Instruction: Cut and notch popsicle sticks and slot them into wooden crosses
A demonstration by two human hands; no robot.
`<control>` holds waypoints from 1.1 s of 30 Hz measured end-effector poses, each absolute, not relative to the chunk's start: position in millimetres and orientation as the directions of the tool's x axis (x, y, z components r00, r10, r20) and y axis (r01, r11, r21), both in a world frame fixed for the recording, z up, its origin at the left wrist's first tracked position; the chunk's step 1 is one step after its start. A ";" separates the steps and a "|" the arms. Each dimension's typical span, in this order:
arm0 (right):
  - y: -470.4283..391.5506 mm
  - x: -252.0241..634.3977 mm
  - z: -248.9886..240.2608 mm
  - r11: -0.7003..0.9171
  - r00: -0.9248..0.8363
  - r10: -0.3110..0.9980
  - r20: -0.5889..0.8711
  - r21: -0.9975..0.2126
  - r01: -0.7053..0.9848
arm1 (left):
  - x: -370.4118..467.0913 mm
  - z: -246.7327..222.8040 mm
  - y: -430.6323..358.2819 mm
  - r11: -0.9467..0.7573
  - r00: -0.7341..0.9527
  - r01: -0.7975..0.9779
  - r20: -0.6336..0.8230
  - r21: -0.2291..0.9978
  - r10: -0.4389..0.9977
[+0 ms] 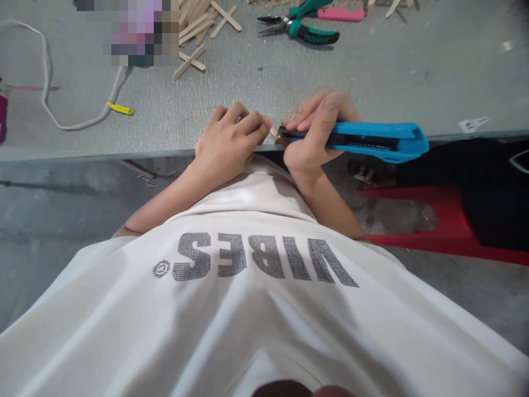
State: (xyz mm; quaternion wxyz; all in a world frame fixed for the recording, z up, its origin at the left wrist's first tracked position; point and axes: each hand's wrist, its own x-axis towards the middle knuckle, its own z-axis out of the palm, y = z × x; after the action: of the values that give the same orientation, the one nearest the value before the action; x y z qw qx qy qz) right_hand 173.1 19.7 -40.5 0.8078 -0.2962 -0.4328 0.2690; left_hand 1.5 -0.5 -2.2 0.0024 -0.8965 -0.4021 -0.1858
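L hand [231, 135]: pinching wd stick [273, 133] | R hand [316, 132]: wrapped rnd blue cutter [382, 132] | both @ tbl edge [165, 151]

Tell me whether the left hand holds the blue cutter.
No, the right hand grips the cutter, apart from the left hand.

right hand [316, 129] grips a blue utility knife [382, 140]; left hand [231, 138] pinches a wooden stick [273, 132] just beside the knife's tip, at the edge of the table [405, 77]; pliers [312, 34] lie beyond
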 end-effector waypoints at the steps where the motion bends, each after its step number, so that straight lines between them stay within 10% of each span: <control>1: 20.3 171.8 -39.8 0.712 0.505 0.646 0.572 -0.690 -0.129 | 1.5 -2.1 -0.8 -0.675 0.606 0.725 0.336 0.140 0.721; 33: 44.6 158.0 -32.2 0.810 0.557 0.508 0.657 -0.584 -0.049 | 0.6 0.7 -2.7 -0.671 0.609 0.727 0.316 0.144 0.728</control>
State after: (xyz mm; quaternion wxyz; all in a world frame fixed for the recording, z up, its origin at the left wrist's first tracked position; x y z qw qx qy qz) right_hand 158.0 44.6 -32.2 0.8431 -0.2603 -0.4408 0.1650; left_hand 0.6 -2.7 0.7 -0.0006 -0.8969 -0.4056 -0.1762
